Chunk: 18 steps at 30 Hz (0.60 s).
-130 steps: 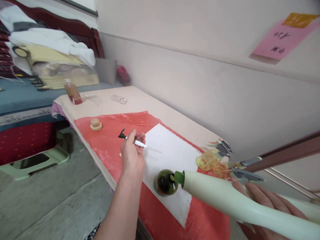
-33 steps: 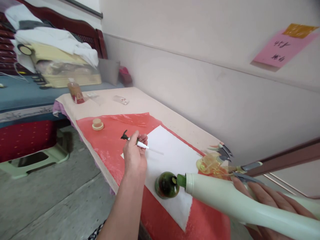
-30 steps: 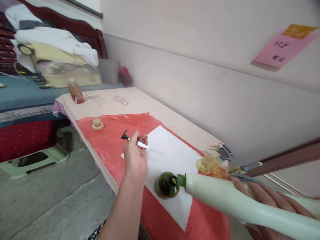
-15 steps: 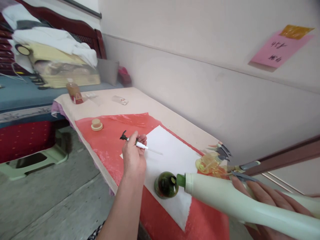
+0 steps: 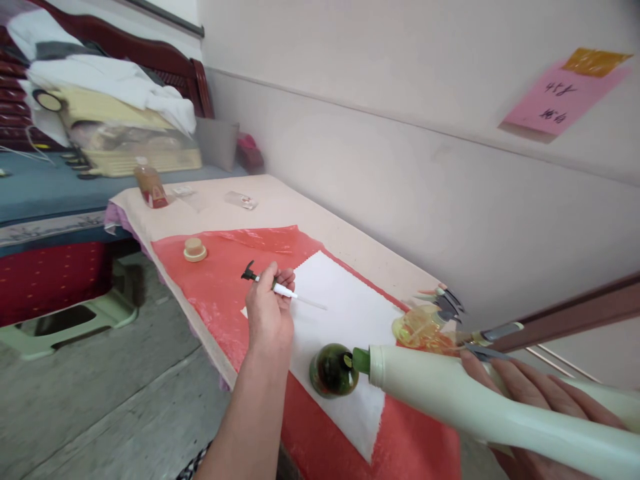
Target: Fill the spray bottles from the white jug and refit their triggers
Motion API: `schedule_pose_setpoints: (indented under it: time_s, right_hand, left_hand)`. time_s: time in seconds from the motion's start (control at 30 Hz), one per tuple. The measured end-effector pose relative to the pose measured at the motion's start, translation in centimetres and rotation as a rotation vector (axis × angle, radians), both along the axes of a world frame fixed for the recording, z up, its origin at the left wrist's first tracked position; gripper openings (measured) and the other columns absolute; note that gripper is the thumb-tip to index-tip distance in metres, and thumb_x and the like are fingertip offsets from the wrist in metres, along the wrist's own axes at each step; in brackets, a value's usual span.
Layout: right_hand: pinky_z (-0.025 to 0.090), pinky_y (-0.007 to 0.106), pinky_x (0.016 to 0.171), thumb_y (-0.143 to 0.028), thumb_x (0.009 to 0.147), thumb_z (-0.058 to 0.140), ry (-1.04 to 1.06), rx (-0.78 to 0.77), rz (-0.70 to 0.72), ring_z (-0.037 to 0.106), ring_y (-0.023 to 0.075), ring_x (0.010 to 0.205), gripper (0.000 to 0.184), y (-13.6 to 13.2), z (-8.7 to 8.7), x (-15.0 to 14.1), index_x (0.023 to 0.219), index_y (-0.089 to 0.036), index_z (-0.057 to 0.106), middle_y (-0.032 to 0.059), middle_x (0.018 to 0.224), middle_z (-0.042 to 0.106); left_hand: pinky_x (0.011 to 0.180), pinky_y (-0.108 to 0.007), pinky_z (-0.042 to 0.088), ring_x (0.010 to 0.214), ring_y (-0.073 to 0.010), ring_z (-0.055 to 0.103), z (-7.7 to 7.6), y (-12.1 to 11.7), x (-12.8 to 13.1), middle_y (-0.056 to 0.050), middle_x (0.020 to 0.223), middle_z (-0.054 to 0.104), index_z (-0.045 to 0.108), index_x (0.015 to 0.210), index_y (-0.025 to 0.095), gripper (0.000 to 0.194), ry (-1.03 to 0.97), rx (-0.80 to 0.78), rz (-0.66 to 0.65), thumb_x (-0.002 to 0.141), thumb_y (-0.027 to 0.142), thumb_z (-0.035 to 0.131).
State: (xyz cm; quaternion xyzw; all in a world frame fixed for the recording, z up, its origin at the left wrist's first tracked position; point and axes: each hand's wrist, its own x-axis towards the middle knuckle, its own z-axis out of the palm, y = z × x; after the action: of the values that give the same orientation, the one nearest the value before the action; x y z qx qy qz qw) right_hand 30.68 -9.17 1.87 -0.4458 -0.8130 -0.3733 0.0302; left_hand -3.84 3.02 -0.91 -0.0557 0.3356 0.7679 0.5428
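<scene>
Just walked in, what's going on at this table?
The left hand holds a pump top with a black nozzle, white collar and thin clear tube over a white cloth. The right hand holds a large pale-green plastic bottle tipped over, its mouth by the opening of a round dark-green bottle standing on that cloth. I can't tell if anything is flowing. A beige round cap sits on the red plastic sheet.
</scene>
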Motion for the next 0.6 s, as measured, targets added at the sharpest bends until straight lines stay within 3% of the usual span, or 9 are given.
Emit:
schedule_pose_setpoints:
  time_s: [0.07,0.17,0.6]
  right_hand:
    - [0.04,0.063,0.101,-0.015,0.07,0.045,-0.169,-0.012,0.027,0.034,0.0454,0.134,0.079,0.02,-0.23,0.55,0.148,-0.026,0.033,0.016,0.139,0.049]
    - [0.039,0.064,0.102,-0.013,0.068,0.046,-0.25,0.001,0.017,0.031,0.047,0.135,0.083,0.04,-0.26,0.84,0.149,-0.023,0.029,0.0191,0.141,0.046]
    - [0.034,0.066,0.105,-0.024,0.07,0.044,-0.081,-0.042,0.023,0.026,0.0421,0.139,0.083,0.37,-0.57,0.28,0.151,-0.029,0.025,0.0131,0.148,0.04]
  left_hand:
    - [0.071,-0.024,0.049,0.071,-0.0122,0.065,-0.03,0.05,-0.03,-0.004,0.074,0.064,0.056,0.078,0.016,0.011,0.0,0.003,-0.001,0.08,0.021,0.066]
    - [0.071,-0.024,0.049,0.071,-0.0123,0.065,-0.08,0.1,-0.06,-0.003,0.073,0.064,0.056,0.077,0.016,0.011,-0.003,0.009,-0.003,0.08,0.021,0.066]
    - [0.071,-0.024,0.049,0.073,-0.0129,0.065,-0.1,0.13,-0.11,-0.003,0.074,0.063,0.056,0.077,0.016,0.011,-0.004,0.015,0.007,0.08,0.021,0.065]
